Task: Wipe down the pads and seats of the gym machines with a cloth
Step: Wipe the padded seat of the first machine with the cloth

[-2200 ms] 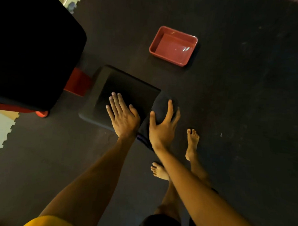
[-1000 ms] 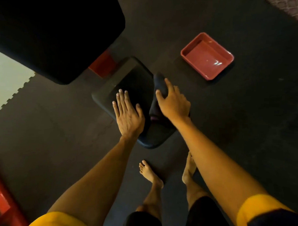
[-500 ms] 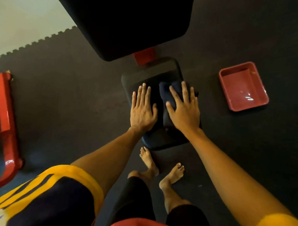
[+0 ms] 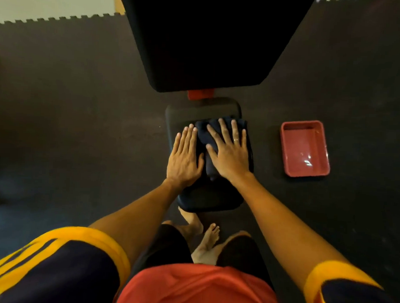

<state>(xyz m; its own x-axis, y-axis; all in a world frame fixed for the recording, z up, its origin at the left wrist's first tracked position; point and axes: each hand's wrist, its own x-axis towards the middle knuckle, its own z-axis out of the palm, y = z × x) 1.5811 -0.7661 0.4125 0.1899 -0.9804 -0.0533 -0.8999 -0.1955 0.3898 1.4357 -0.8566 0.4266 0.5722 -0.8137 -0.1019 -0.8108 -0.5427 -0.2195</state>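
Note:
A black padded seat (image 4: 196,110) of a gym machine lies low in the middle of the head view. A dark folded cloth (image 4: 203,135) lies on its right half. My right hand (image 4: 229,152) presses flat on the cloth with fingers spread and straight. My left hand (image 4: 184,158) rests flat on the bare left side of the seat, fingers together, touching the cloth's edge. Above the seat hangs the large black back pad (image 4: 212,38), joined by a red frame piece (image 4: 200,94).
A red rectangular tray (image 4: 304,148) holding water sits on the dark rubber floor (image 4: 82,124) right of the seat. My bare feet (image 4: 211,235) stand just below the seat's near edge. Pale interlocking floor mat (image 4: 52,3) lies at the top left.
I have stepped round from the seat's side to face its near end. My right hand has slid the cloth from the seat's edge onto its right half. My left hand stayed flat on the seat.

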